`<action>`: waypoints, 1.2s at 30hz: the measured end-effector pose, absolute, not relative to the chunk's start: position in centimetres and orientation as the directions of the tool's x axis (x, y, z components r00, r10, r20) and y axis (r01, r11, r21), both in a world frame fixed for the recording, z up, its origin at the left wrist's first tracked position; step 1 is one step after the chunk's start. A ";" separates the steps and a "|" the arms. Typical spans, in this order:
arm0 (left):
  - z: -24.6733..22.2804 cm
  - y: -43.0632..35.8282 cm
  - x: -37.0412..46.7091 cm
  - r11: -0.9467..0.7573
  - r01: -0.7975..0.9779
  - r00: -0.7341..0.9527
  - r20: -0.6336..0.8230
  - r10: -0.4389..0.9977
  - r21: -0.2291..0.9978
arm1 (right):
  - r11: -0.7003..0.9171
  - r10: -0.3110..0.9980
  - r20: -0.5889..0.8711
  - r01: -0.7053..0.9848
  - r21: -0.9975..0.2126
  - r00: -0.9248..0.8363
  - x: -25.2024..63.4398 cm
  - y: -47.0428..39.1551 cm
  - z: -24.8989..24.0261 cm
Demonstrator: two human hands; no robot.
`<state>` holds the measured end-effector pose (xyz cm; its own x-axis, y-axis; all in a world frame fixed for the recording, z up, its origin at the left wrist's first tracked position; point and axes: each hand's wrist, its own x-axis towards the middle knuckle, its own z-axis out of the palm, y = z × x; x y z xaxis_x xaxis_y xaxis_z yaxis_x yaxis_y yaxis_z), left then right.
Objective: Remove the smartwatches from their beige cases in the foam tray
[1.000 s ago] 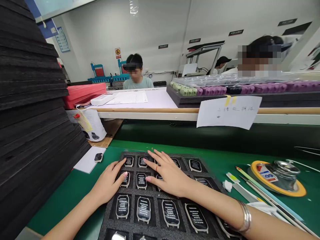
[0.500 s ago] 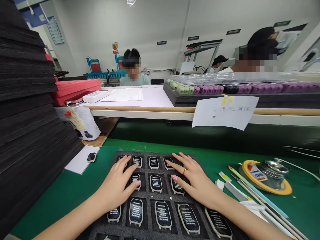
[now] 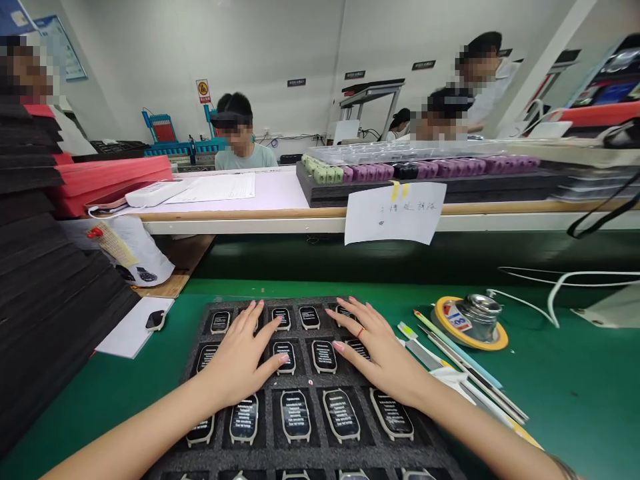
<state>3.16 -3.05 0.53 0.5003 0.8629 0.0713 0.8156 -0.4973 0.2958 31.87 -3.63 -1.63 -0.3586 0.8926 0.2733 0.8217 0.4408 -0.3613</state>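
Observation:
A dark grey foam tray (image 3: 270, 457) lies in front of me, with several smartwatch bodies without straps, such as this smartwatch (image 3: 296, 415), set in its pockets. White text lines show on their lit screens. My left hand (image 3: 237, 360) rests open over the tray's upper left, fingers spread. Its index fingertip and thumb tip are at the edges of two watch screens. My right hand (image 3: 385, 350) lies open over the upper right, fingers spread around the corner watches, partly hiding them. Neither hand grips anything.
Black foam sheets (image 3: 55, 293) are stacked at left, by a loose watch (image 3: 155, 321) on white paper. On the right are tweezers, a brush and a glass bottle (image 3: 483, 310) within a yellow tape roll. A shelf (image 3: 260, 223) crosses behind; several people are beyond.
The view has turned right, so the scene sits further left. Both open hands have shifted rightward across the tray, about one column. A person has come into view at far left.

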 end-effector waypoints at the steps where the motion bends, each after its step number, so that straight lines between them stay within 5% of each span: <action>1: 0.6 -3.2 3.1 -0.489 0.820 0.491 0.071 0.868 0.299 | 0.430 0.897 0.269 0.827 -0.361 -0.349 32.3 -3.8 -1.9; 23: -0.6 -2.9 3.4 -0.527 0.838 0.511 0.134 0.849 0.145 | 0.293 0.950 0.221 0.879 -0.377 -0.222 34.2 -4.8 -2.8; 36: 1.2 -5.1 2.5 -0.438 0.879 0.437 0.048 0.898 0.189 | 0.172 0.979 0.200 0.723 -0.669 -0.048 34.0 -6.1 -4.0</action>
